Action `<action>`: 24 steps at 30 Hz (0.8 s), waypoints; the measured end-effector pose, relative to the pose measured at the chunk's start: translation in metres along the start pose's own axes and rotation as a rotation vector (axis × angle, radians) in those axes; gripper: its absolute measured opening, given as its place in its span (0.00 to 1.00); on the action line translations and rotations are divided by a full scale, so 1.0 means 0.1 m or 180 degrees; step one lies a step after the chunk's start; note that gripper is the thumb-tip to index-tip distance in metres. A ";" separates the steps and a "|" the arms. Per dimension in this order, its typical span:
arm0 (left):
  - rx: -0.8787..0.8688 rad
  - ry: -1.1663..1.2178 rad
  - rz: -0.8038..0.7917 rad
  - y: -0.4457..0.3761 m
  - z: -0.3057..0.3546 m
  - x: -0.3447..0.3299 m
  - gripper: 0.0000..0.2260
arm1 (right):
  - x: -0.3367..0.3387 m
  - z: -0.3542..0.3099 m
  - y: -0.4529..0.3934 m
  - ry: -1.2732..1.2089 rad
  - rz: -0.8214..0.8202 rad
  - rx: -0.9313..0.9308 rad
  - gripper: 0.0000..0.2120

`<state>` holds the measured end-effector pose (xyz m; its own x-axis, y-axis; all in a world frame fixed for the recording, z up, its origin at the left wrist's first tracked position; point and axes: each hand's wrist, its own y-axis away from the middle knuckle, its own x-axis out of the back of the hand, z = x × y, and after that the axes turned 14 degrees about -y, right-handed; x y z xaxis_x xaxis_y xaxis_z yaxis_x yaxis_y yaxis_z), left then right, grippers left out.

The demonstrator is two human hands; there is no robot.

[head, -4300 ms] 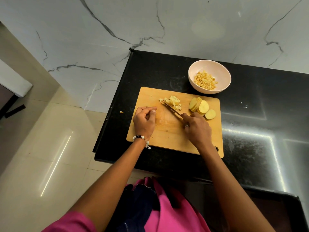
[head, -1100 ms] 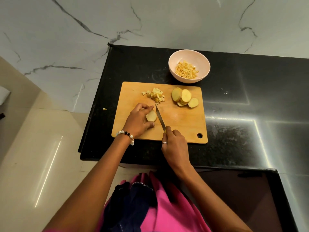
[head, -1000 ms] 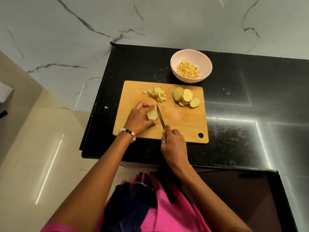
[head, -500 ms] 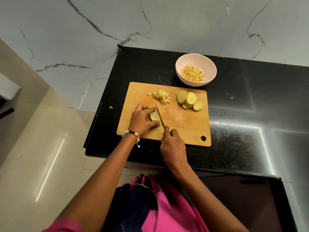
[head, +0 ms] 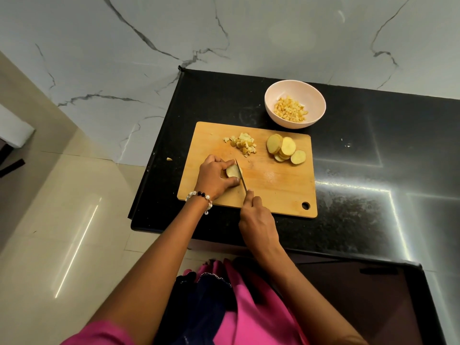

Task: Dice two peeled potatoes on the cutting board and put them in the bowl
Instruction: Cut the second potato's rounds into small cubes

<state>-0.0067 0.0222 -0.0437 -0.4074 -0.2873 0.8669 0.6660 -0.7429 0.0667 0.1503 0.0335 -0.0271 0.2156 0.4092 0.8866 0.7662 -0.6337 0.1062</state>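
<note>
My left hand (head: 214,177) curls round one potato piece (head: 232,171) on the cutting board (head: 273,192). My right hand (head: 257,221) grips one knife (head: 241,178), its blade touching the piece's right side. On the board, one pile of dice (head: 242,145) lies at 12 o'clock and about four slices (head: 286,149) at 2 o'clock. One bowl (head: 295,90) of dice (head: 290,111) stands beyond the board on the black counter (head: 373,170).

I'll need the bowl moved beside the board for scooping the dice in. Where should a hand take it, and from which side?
Take the pink bowl by its rim, thumb inside and fingers outside. Coming from its right or far side looks best: the wall flares wide and smooth, too broad to wrap, and the diced potato sits low in the middle. The cutting board crowds the near side.
</note>
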 end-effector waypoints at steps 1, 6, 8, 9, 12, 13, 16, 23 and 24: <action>0.0008 -0.0018 -0.0010 0.00 0.00 0.00 0.28 | -0.01 0.03 0.06 -0.0037 -0.0075 -0.0021 0.26; 0.0000 -0.0013 -0.0098 0.00 0.00 0.03 0.29 | 0.13 0.01 0.12 -0.0207 -0.0162 -0.0151 0.26; -0.0035 0.0015 -0.0148 0.00 -0.01 0.06 0.29 | 0.17 -0.02 0.05 -0.0169 -0.0144 -0.0202 0.26; -0.0056 0.0032 -0.0163 0.01 -0.02 0.07 0.30 | 0.18 -0.03 0.02 -0.0148 -0.0106 -0.0195 0.25; -0.0094 0.0101 -0.0124 0.04 -0.05 0.09 0.29 | 0.20 -0.03 -0.04 -0.0095 -0.0150 -0.0171 0.25; -0.0091 0.0110 -0.0097 0.04 -0.05 0.09 0.28 | 0.20 -0.03 -0.06 -0.0071 -0.0161 -0.0152 0.25; -0.0034 0.0107 -0.0045 0.05 -0.03 0.07 0.27 | 0.21 -0.06 -0.09 -0.0018 -0.0204 -0.0096 0.25; -0.0002 0.0151 -0.0015 0.03 -0.02 0.05 0.27 | 0.12 -0.12 -0.18 0.0207 -0.0179 -0.0005 0.24; -0.0004 0.0157 -0.0018 0.02 -0.02 0.05 0.27 | 0.11 -0.12 -0.21 0.0165 -0.0182 -0.0001 0.24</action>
<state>-0.0083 0.0179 -0.0396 -0.4414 -0.3127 0.8411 0.6629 -0.7454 0.0708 0.1294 0.0432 -0.0146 0.1398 0.4102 0.9012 0.7762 -0.6105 0.1574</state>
